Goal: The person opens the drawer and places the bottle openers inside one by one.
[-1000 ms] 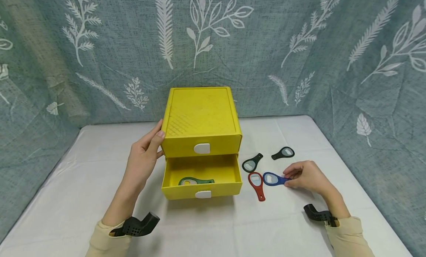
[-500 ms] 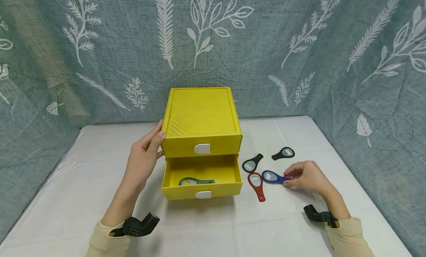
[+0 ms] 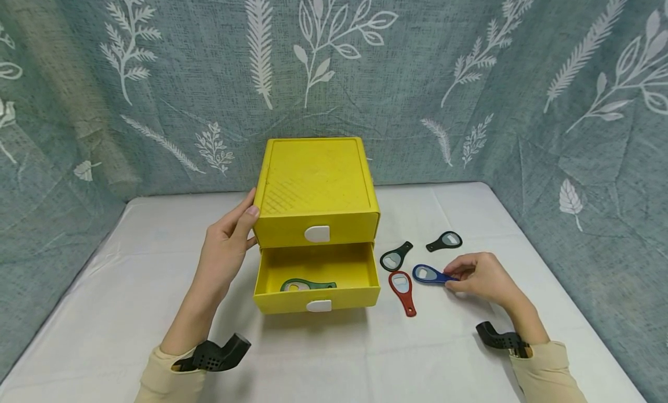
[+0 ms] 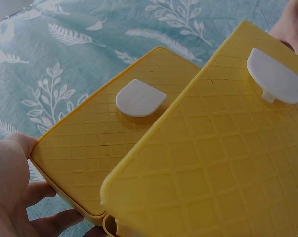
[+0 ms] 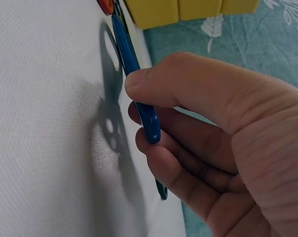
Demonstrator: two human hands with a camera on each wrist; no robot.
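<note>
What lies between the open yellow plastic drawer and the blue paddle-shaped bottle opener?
In the head view: the red paddle-shaped bottle opener and, just behind it, a dark paddle-shaped one, both on white cloth.

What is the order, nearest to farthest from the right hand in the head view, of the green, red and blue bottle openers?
1. Blue bottle opener: pinched by the right hand.
2. Red bottle opener: left of it, on the white cloth.
3. Green bottle opener: farthest left, inside the open yellow drawer.

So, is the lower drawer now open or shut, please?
Open. The lower drawer juts out past the shut upper drawer, and the green opener shows inside it.
</note>
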